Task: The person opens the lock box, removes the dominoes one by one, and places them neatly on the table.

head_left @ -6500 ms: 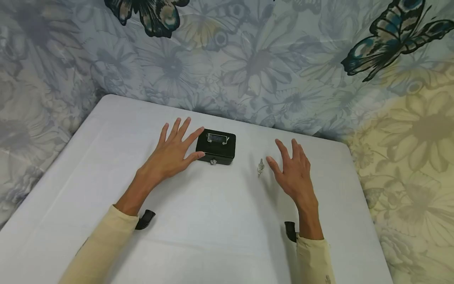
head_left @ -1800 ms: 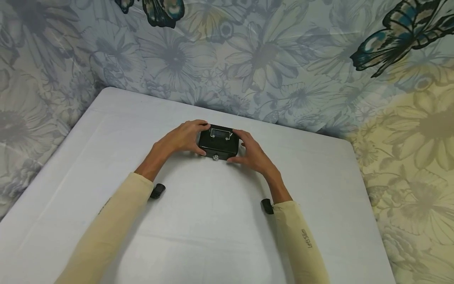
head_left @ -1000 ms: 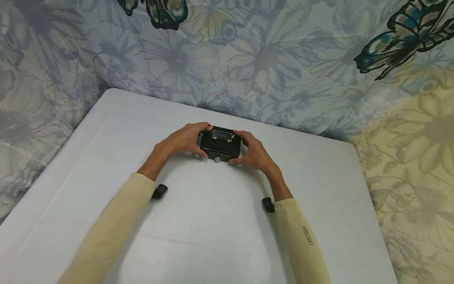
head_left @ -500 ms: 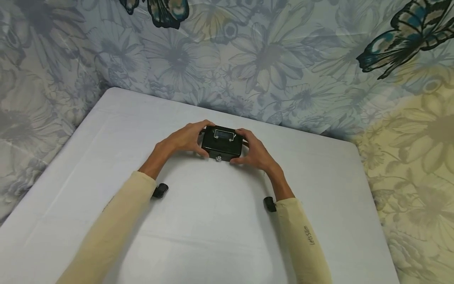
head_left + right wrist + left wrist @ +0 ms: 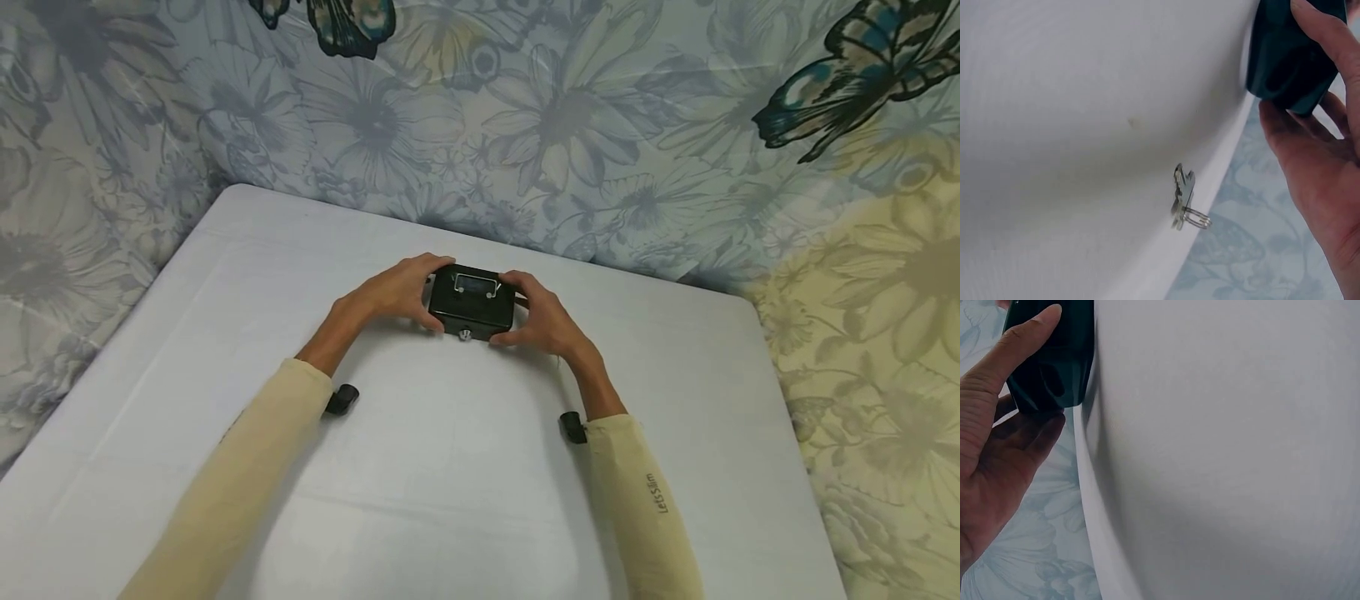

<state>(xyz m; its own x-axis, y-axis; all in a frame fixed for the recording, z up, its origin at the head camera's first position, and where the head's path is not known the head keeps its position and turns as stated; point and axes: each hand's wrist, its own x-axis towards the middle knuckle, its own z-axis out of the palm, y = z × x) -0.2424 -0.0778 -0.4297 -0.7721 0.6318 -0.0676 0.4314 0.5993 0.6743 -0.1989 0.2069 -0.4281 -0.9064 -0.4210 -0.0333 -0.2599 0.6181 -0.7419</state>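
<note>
A small dark cash box (image 5: 471, 310) with a wire handle on its lid and a silver lock at the front sits on the white table, lid down. My left hand (image 5: 397, 292) grips its left end, thumb at the front corner and fingers toward the back. At the opposite end, my right hand (image 5: 546, 321) holds it the same way. In the left wrist view the thumb lies along the box (image 5: 1054, 369). A ring of keys (image 5: 1183, 194) lies on the table below the right hand in the right wrist view; the right wrist mostly hides it in the head view.
The white-covered table (image 5: 420, 467) meets a floral, butterfly-printed backdrop (image 5: 555, 125) along its back edge, a short way behind the box. Dark devices, including one at the left wrist (image 5: 342, 399), sit on both wrists beside beige sleeves (image 5: 240, 475).
Both hands, spread apart at first, have closed in on the box's two ends. The right hand has moved left past the keys. Over the last second little has shifted.
</note>
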